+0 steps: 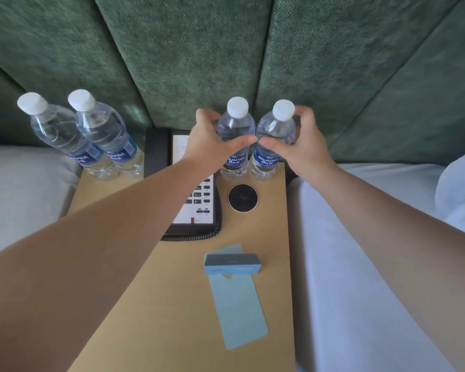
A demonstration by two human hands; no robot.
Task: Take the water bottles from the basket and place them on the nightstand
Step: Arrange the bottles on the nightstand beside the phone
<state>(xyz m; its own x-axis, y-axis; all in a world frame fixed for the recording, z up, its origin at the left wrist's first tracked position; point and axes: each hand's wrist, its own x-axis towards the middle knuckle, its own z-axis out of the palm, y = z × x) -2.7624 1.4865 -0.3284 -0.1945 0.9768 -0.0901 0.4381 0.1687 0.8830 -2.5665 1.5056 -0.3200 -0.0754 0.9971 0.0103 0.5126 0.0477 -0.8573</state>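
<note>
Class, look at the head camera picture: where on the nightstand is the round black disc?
The round black disc lies on the nightstand right of the telephone, just in front of the two held bottles.

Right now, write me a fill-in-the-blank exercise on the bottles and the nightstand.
1. ____ water bottles stand on the nightstand in all.
2. The left hand grips one bottle; the right hand grips the ____ beside it.
3. The round black disc lies just right of the ____.
4. Each bottle cap is ____ in colour.

Missing words: four; bottle; telephone; white
</note>
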